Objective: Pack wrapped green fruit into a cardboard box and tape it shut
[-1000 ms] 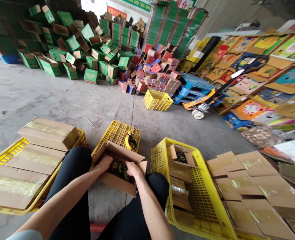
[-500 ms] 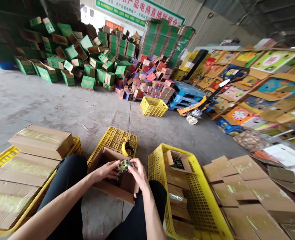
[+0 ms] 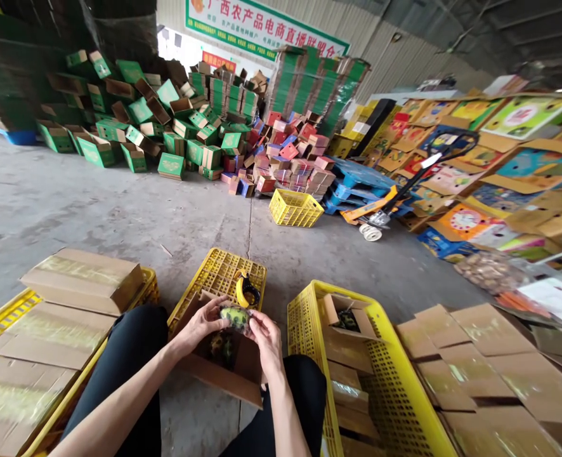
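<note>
Head view: left hand point(image 3: 203, 326) and right hand point(image 3: 266, 337) both have fingers clamped on green mottled item point(image 3: 235, 317), above open carton point(image 3: 222, 381). More pieces point(image 3: 222, 348) inside; flaps unsealed, tape dispenser point(image 3: 241, 291) beyond. Taped boxes point(image 3: 84, 279) at left look finished.

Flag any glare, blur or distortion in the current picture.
Head view: glare streaks the taped carton in the right-hand yellow crate; head view: printed cartons look stretched toward the right edge; head view: the held green item lacks fine detail.
</note>
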A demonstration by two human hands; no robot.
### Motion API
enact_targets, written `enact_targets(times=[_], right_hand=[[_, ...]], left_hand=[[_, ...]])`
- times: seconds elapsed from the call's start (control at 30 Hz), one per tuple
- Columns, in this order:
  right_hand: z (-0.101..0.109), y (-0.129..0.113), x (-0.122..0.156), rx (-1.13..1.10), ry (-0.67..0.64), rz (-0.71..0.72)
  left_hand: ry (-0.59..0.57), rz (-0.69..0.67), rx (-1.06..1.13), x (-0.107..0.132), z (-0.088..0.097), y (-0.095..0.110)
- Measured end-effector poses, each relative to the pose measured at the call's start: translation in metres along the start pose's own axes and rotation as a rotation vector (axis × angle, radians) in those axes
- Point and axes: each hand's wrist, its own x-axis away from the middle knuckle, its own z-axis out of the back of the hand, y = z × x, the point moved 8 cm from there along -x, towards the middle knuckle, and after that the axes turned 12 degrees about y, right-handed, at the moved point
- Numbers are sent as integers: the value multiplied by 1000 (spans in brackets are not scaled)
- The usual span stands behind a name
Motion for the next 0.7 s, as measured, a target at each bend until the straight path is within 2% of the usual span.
enact_targets(times=[0.17,0.43,0.7], right_hand=[[5,-1,-7,3,62,55],[8,7,-6,50,72,84],[13,2,-5,65,96,96]], left_hand=[[45,114,114,-7,-1,-18],[53,81,109,-1,4,-10],[71,118,146,-1,7,-14]])
